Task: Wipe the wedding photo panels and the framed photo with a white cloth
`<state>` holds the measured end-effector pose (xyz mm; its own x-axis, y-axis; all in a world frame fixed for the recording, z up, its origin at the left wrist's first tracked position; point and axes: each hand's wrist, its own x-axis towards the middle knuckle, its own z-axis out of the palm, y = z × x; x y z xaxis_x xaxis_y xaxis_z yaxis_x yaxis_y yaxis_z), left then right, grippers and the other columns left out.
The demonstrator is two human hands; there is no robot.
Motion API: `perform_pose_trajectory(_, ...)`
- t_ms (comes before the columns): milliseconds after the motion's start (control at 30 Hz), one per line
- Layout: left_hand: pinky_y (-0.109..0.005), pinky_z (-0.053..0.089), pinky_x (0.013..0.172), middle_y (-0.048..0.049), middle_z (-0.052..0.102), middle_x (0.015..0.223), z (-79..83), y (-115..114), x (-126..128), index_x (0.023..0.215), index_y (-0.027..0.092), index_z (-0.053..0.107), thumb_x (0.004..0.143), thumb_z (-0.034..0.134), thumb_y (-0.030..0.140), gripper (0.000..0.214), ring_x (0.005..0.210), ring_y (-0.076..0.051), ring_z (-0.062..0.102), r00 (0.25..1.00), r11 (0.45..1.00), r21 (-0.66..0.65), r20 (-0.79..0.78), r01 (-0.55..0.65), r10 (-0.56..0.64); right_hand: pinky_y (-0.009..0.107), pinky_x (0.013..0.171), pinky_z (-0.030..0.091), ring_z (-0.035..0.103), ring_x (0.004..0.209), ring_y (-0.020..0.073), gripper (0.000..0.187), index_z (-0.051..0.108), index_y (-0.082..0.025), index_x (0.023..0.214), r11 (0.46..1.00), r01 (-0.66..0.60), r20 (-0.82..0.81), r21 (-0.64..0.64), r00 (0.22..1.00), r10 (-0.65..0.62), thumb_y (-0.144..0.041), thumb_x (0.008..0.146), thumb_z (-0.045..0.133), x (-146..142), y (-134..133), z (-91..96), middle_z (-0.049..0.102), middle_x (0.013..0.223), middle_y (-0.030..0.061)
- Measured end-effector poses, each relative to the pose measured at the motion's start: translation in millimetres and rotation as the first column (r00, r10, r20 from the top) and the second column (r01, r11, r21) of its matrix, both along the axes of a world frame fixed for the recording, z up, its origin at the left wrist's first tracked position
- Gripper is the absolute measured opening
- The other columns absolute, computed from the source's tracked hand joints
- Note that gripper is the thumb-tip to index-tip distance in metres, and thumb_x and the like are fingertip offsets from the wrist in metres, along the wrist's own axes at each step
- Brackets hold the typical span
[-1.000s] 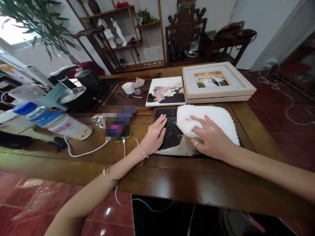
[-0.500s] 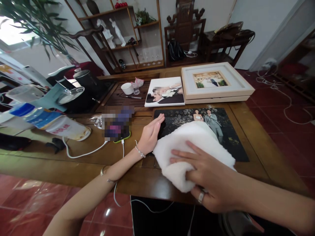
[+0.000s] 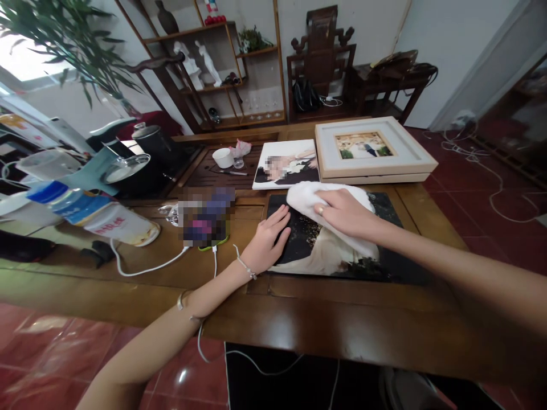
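A dark photo print (image 3: 325, 259) lies flat on the wooden table (image 3: 299, 319). My left hand (image 3: 267, 242) rests flat on the print's left edge, fingers stretched out. My right hand (image 3: 344, 212) presses a white fluffy cloth (image 3: 305, 199) onto the upper left part of the print, fingers closed over the cloth. A ring shows on that hand.
Behind the print lie a smaller photo canvas (image 3: 286, 164) and a white framed picture (image 3: 371, 149). To the left are a phone on a white cable (image 3: 205, 219), a lying bottle (image 3: 92, 213), a kettle (image 3: 149, 139) and a small white cup (image 3: 223, 157). Shelves stand at the back.
My right hand swept the cloth down toward the near edge of the print, then back up to its far left part. My left hand stayed on the print's left edge.
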<state>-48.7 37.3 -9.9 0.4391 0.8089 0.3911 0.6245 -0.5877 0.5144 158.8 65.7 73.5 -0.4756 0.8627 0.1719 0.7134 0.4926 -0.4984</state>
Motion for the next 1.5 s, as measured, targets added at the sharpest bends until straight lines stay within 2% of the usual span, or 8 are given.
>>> perform_pose_trajectory(300,-0.045,0.042,0.103,-0.0131,0.053,0.132,7.0,-1,1,0.128,0.017,0.052,0.092,0.041,0.02,0.038,0.125,-0.025,0.048,0.999,0.999,-0.01,-0.007,0.035,-0.035,0.028,0.063,0.035,0.052,0.068,0.0159,0.02,0.056,-0.017,0.068,0.994,-0.111,-0.033,-0.013,0.993,0.11,-0.02,0.078,0.039,-43,25,-2.4,0.065,0.078,0.0059)
perform_pose_trajectory(767,-0.049,0.034,0.109,-0.015,0.047,0.139,1.7,-1,1,0.127,0.013,0.053,0.093,0.04,0.021,0.037,0.134,-0.025,0.037,0.999,1.0,-0.004,0.047,0.009,-0.009,0.034,0.059,0.03,0.04,0.057,0.0095,0.028,0.036,-0.021,0.054,0.978,0.184,0.087,0.103,0.977,-0.193,-0.028,0.08,0.041,125,-4,-8.9,0.044,0.054,-0.0006)
perform_pose_trajectory(967,-0.049,0.035,0.109,-0.0132,0.049,0.138,1.9,0,2,0.128,0.014,0.052,0.093,0.042,0.021,0.038,0.133,-0.024,0.039,0.999,1.0,0.025,0.045,0.002,-0.003,0.038,0.069,0.042,0.054,0.06,0.0179,0.024,0.037,-0.022,0.055,0.983,0.129,0.102,0.13,0.985,-0.142,-0.028,0.078,0.038,122,-20,-30.7,0.05,0.053,0.0007)
perform_pose_trajectory(1033,-0.048,0.035,0.109,-0.0132,0.048,0.138,1.1,0,2,0.128,0.013,0.052,0.093,0.041,0.021,0.038,0.133,-0.024,0.039,0.999,1.0,0.031,0.034,0.0,-0.001,0.048,0.079,0.045,0.061,0.086,0.0309,0.019,0.041,-0.022,0.059,0.985,0.095,0.108,0.142,0.988,-0.111,-0.027,0.077,0.039,114,-48,-40.1,0.065,0.078,0.0086)
perform_pose_trajectory(1100,-0.048,0.035,0.11,-0.0147,0.048,0.138,0.5,0,1,0.128,0.011,0.052,0.092,0.041,0.02,0.038,0.133,-0.024,0.038,1.0,1.0,0.031,0.021,-0.001,0.001,0.055,0.084,0.045,0.049,0.117,0.0398,0.014,0.045,-0.021,0.064,0.982,0.063,0.108,0.179,0.991,-0.083,-0.023,0.077,0.041,103,-83,-46.5,0.058,0.123,0.0142)
perform_pose_trajectory(1267,-0.049,0.036,0.109,-0.0141,0.048,0.138,0.1,1,1,0.128,0.012,0.052,0.092,0.042,0.019,0.038,0.133,-0.024,0.039,1.0,0.999,0.041,0.017,0.002,-0.003,0.061,0.109,0.02,0.035,0.132,0.0321,0.009,0.047,-0.022,0.064,0.968,-0.156,0.023,0.195,0.988,0.154,-0.016,0.07,0.047,78,-148,-45.9,0.045,0.139,0.0106)
perform_pose_trajectory(1367,-0.05,0.036,0.109,-0.0138,0.049,0.137,0.2,1,1,0.128,0.013,0.052,0.092,0.042,0.018,0.038,0.133,-0.025,0.039,1.0,0.999,0.052,0.02,0.016,-0.017,0.058,0.111,0.02,0.039,0.129,0.0304,0.011,0.045,-0.023,0.063,0.966,-0.18,-0.025,0.188,0.982,0.188,-0.016,0.07,0.048,79,-145,-43.7,0.052,0.132,0.0088)
perform_pose_trajectory(1500,-0.049,0.036,0.109,-0.0163,0.048,0.137,0.3,2,0,0.127,0.009,0.052,0.092,0.041,0.018,0.038,0.133,-0.025,0.038,1.0,0.998,0.056,-0.002,0.03,-0.03,0.052,0.093,0.043,0.059,0.104,0.0298,0.014,0.042,-0.024,0.064,0.98,-0.096,0.051,0.175,0.995,0.088,-0.02,0.077,0.042,96,-98,-42.2,0.065,0.105,0.0091)
